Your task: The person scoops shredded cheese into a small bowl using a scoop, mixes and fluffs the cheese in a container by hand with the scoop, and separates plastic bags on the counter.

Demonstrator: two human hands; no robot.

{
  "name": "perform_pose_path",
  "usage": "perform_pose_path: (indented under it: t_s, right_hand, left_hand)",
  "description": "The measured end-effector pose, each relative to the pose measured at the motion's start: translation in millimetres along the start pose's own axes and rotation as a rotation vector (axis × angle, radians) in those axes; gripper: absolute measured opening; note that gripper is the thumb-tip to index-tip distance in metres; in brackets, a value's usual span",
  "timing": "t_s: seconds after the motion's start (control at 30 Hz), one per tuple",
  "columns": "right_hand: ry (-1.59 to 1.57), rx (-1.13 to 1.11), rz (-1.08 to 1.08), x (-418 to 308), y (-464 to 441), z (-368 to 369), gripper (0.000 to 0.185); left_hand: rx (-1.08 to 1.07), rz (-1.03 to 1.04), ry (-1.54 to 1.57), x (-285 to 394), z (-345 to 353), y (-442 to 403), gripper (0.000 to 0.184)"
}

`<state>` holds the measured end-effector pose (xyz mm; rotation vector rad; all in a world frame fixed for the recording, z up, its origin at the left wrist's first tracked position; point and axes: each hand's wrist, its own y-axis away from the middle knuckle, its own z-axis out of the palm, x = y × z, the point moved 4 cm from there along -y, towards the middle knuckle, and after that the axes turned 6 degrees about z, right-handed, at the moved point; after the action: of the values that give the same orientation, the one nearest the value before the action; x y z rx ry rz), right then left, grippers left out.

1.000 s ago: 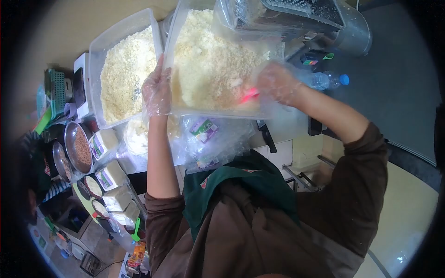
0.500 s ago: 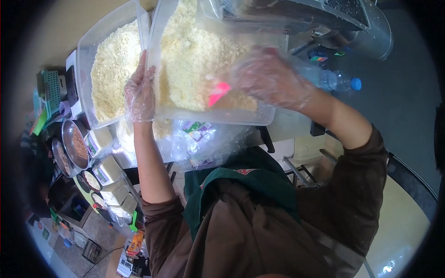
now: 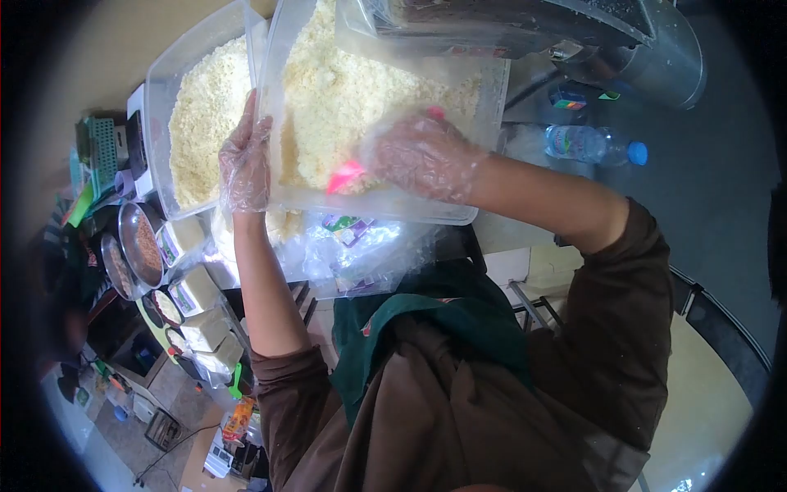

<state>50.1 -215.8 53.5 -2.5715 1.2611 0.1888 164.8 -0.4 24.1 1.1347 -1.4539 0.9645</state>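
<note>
The right hand (image 3: 422,156), gloved in clear plastic, has its fingers closed round a bright pink tool (image 3: 347,176), low over the pale yellow grainy heap (image 3: 320,90) near the front wall of a large translucent plastic bin (image 3: 369,205); the left hand (image 3: 246,168) clasps that bin's left edge, a second translucent bin (image 3: 162,115) close alongside; a grey metal machine (image 3: 508,29) crowds the far edge; more room lies rightward, before the clear blue-capped bottle (image 3: 594,145).
</note>
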Motion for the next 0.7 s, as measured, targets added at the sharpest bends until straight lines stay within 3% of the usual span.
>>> perform_pose_path:
  t_s: [0.17, 0.2, 0.27, 0.3, 0.37, 0.4, 0.47, 0.5, 0.57, 0.6, 0.67, 0.7]
  right_hand:
    - [0.175, -0.623, 0.250, 24.9, 31.4, 3.4, 0.016]
    - [0.173, -0.624, 0.250, 25.3, 40.6, -3.6, 0.016]
    - [0.148, 0.207, 0.167, 14.4, 50.7, -48.7, 0.015]
    - [0.145, 0.208, 0.165, 8.7, 52.0, -44.8, 0.015]
    - [-0.047, -0.241, 0.181, -1.0, 51.3, -7.3, 0.015]
    - [-0.049, -0.237, 0.185, 3.0, 47.8, 2.0, 0.015]
    - [0.276, -0.461, 0.111, 13.8, 35.5, 17.7, 0.011]
    - [0.278, -0.461, 0.113, 15.2, 34.8, 13.9, 0.011]
    - [0.306, -0.274, 0.356, 19.6, 14.5, -28.9, 0.009]
    - [0.300, -0.280, 0.356, 17.3, 7.0, -23.1, 0.009]
    - [0.120, 0.039, 0.218, 14.1, -20.4, -18.9, 0.011]
    - [0.124, 0.046, 0.216, 10.2, -26.0, 0.7, 0.011]
  left_hand:
    - [0.008, -0.036, -0.095, 8.4, 2.8, 1.1, 0.048]
    - [0.020, -0.045, -0.119, 9.6, 2.7, 1.2, 0.047]
    - [0.019, -0.036, -0.154, 8.0, 1.3, 0.5, 0.046]
    - [0.015, -0.026, -0.189, 7.9, 0.7, 0.6, 0.046]
    - [0.013, -0.025, -0.195, 9.1, 0.5, -0.4, 0.046]
    - [0.005, -0.029, -0.196, 9.1, 1.1, -0.3, 0.046]
    - [-0.005, -0.034, -0.172, 7.1, 1.6, 0.8, 0.046]
    - [-0.006, -0.035, -0.146, 6.0, 1.3, -0.4, 0.047]
    - [0.005, -0.019, -0.162, 6.6, 1.4, -3.6, 0.046]
    - [0.006, -0.009, -0.182, 6.9, 1.6, -1.1, 0.046]
    - [-0.009, -0.032, -0.091, 4.9, 2.5, -0.9, 0.048]
    - [-0.018, -0.056, 0.000, 3.3, 2.2, -1.2, 0.050]
